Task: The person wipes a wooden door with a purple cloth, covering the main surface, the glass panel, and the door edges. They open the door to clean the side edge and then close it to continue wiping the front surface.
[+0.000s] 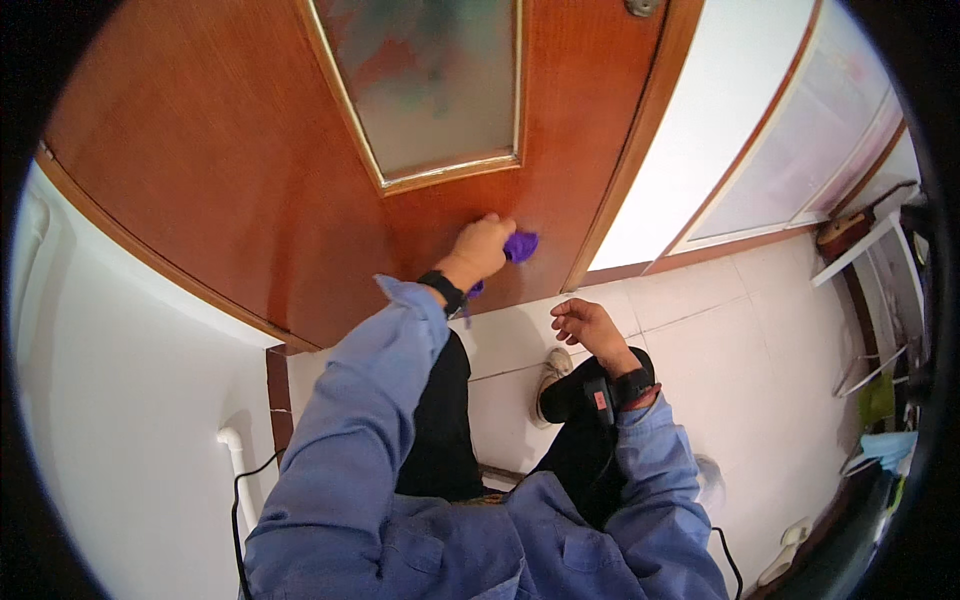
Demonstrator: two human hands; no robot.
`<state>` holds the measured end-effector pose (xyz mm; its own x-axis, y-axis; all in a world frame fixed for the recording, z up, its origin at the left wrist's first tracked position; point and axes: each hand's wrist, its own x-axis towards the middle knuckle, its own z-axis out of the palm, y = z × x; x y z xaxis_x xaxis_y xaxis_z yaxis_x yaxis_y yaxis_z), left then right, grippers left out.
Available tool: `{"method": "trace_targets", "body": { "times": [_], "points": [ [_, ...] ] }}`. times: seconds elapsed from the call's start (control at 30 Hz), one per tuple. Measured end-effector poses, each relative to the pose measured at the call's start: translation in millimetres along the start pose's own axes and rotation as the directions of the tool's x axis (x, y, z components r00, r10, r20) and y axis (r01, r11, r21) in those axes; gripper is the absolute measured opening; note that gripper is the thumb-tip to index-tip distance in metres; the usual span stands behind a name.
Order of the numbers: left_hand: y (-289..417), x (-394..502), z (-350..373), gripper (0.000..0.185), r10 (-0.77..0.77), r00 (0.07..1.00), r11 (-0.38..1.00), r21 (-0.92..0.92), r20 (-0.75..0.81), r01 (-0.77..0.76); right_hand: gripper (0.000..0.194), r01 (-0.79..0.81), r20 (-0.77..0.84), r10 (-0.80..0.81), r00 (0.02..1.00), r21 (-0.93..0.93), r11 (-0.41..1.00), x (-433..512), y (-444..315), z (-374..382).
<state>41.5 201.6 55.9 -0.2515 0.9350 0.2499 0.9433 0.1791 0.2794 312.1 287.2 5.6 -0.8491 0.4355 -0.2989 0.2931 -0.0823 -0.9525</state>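
Observation:
My left hand [481,247] grips a purple cloth [523,246] against the lower part of a reddish-brown wooden door [247,172]. Part of the cloth sticks out past my fingers, and another bit shows below by my wrist; the rest is hidden in my grip. Above this hand, a frosted glass pane [435,112] with a gold-coloured frame is set into the door. My right hand [592,328] hovers near my bent right knee, its fingers loosely curled and apart, holding nothing.
A wooden door frame [634,150] borders a white wall [712,112] on the right. Pale floor tiles [712,360] lie below. A white pipe [234,450] runs along the left wall. At far right stand a white rack [862,247] and a hanging light-blue mask [889,450].

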Motion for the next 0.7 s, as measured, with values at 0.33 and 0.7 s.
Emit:
{"method": "trace_targets", "body": {
  "times": [0.33,0.7],
  "points": [
    [65,-65,-93,0.058,-0.164,0.966,-0.285,-0.947,0.201,0.148,0.064,0.331,-0.115,-0.311,0.943,0.377,0.865,-49,-67,23],
    [51,-99,-13,0.047,-0.245,0.912,-0.276,-0.925,0.330,0.261,0.036,0.338,-0.391,-0.083,0.917,0.647,0.683,-17,-72,116]
  ]
}}
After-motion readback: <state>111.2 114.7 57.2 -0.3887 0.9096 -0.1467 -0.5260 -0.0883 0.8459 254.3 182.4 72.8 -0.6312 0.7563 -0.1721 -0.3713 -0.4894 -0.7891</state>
